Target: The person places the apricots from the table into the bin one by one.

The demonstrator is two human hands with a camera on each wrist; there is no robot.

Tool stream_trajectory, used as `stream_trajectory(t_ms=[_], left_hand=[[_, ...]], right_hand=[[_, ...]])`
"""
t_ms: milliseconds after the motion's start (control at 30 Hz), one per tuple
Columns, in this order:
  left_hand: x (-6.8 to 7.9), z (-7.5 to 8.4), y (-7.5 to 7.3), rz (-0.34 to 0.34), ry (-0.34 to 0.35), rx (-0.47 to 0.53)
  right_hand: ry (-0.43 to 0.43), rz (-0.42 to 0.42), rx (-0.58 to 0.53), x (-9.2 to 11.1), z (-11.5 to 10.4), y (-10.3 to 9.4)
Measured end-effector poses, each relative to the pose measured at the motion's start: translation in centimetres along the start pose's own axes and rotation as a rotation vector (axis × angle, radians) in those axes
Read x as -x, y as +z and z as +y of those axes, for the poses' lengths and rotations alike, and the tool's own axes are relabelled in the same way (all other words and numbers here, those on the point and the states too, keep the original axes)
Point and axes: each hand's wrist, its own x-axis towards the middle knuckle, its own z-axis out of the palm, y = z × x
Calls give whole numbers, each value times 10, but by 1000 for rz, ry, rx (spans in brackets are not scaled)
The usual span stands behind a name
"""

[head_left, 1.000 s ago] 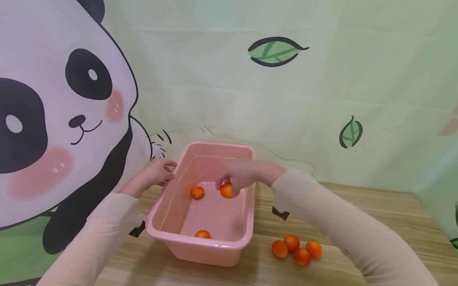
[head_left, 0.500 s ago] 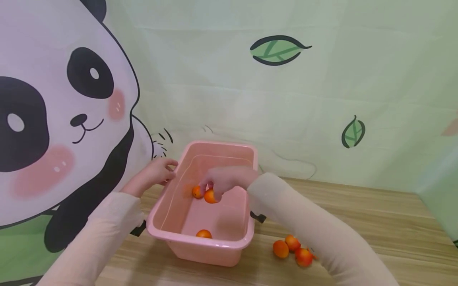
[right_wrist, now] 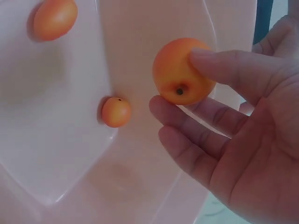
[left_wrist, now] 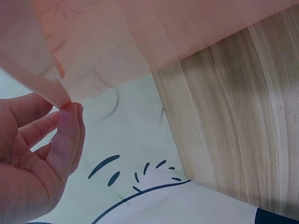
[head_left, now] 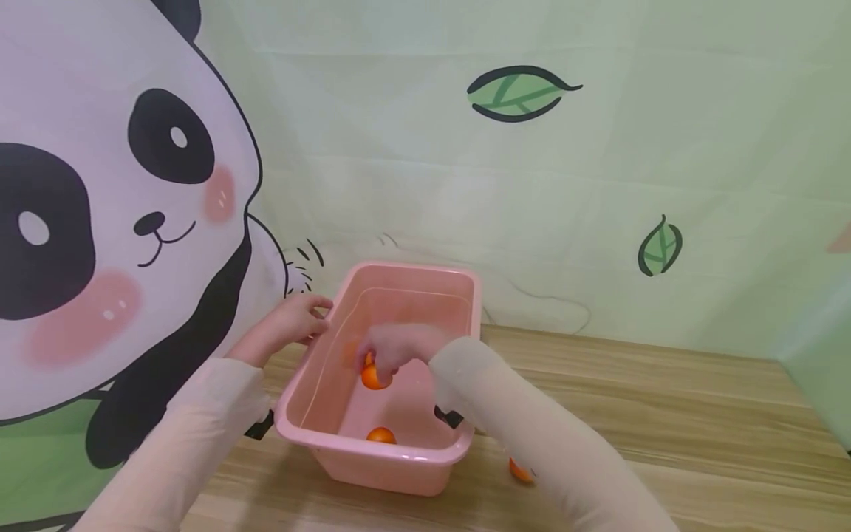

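A pink plastic basin [head_left: 425, 452] stands on the wooden table. My left hand [head_left: 295, 318] pinches its left rim between thumb and fingers, as the left wrist view also shows. Inside the basin, my right hand [head_left: 399, 346] holds a smooth orange-red fruit [right_wrist: 182, 70] with a dark stem spot, thumb on one side and fingertips on the other. The held fruit is off the floor, near the left wall. Two more such fruits lie on the basin floor: one fruit [head_left: 381, 436] at the near end, another fruit [right_wrist: 116, 112] by the wall below my right hand.
Right of the basin, an orange fruit [head_left: 521, 471] shows on the table [head_left: 665, 414]; the right sleeve [head_left: 532, 428] covers the others there. A cloth backdrop [head_left: 412, 185] with a panda and leaves hangs behind and on the left.
My right hand has moved left and down into the basin with the fruit, toward the left wall. Its sleeve now covers most of the fruits on the table. The left hand stays on the rim.
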Motion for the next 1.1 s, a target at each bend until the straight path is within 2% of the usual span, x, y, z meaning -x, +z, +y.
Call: stream_trajectory(t_ms=[200, 433, 700, 867, 1000, 1100], left_hand=[[1, 2, 1, 5, 2, 12], [2, 3, 2, 5, 10, 30], [3, 3, 0, 5, 12, 18], [3, 2, 0, 6, 7, 13], [2, 2, 0, 8, 5, 11], [2, 1, 0, 9, 4, 10]], right_hand=[[19, -3, -44, -8, 1, 9], [18, -4, 8, -18, 8, 19], [91, 11, -43, -17, 11, 26], [135, -13, -82, -16, 11, 27], [161, -19, -49, -19, 12, 28], [139, -22, 23, -22, 13, 28]])
